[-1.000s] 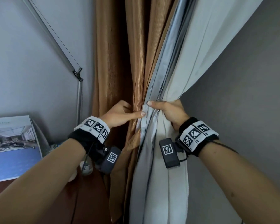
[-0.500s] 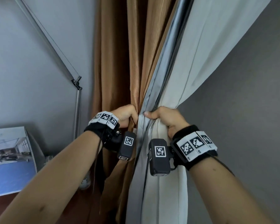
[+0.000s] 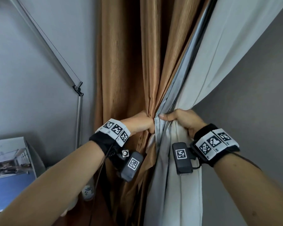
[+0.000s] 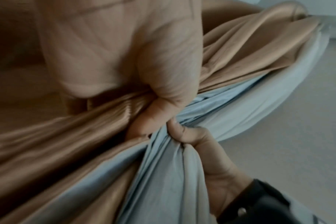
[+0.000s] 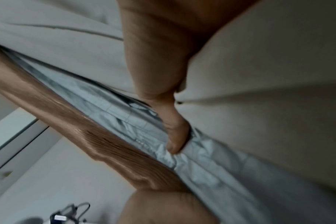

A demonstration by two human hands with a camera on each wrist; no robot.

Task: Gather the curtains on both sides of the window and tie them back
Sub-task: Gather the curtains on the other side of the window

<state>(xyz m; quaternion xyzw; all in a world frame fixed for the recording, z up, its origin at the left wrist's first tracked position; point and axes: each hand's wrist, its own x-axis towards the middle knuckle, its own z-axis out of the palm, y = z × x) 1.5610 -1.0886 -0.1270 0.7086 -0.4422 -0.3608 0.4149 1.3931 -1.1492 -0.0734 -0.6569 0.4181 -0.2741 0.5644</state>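
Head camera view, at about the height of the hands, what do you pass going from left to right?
Picture board → lamp pole → left hand on the brown curtain → right hand on the grey curtain lining → grey wall.

I'm feeling ribbed, faintly glossy brown cloth in the curtain, its grey lining is looking smooth and matt, and the lamp arm is showing brushed metal.
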